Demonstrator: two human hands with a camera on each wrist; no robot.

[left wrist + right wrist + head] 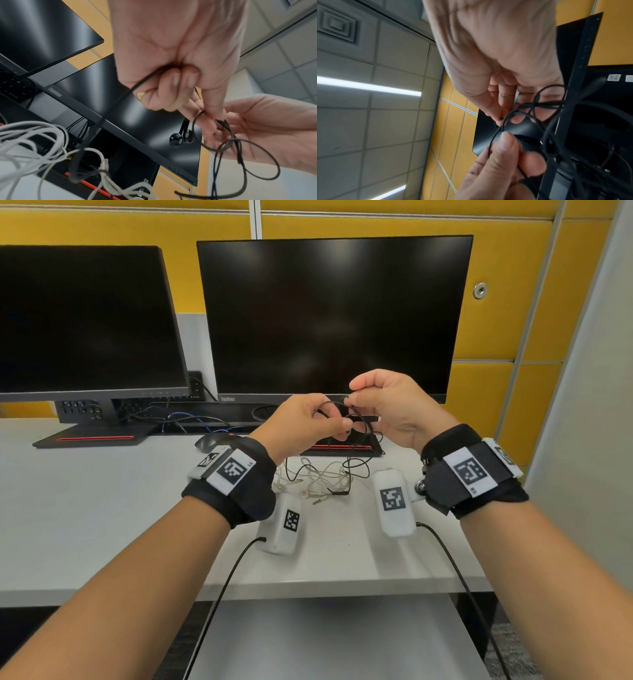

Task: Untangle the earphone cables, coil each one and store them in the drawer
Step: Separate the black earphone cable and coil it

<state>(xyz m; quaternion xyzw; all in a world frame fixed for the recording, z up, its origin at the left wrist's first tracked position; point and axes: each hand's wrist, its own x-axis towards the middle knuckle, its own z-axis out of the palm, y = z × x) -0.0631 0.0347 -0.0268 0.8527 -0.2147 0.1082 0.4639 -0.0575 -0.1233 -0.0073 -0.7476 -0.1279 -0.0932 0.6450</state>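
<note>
Working the thin black earphone cable (356,440) free calls for easing each loop open, not tugging it tight. At frame centre the left hand (308,419) pinches a strand, its other fingers curled; the right hand (387,405) pinches near the earbuds. Below them the tangled white earphone cable (318,477) lies on the pale desk (85,508), before the wide black monitor (332,316); no drawer shows.

the black earphone cable (356,440) is thin and looped, held up above the desk (85,508), its loose loops trailing down to the desk near the far edge; two glossy black earbuds (180,138) hang side by side. the white earphone cable (318,477) lies in a tangled heap on the desk, mid-width, with the black strands running into it.
</note>
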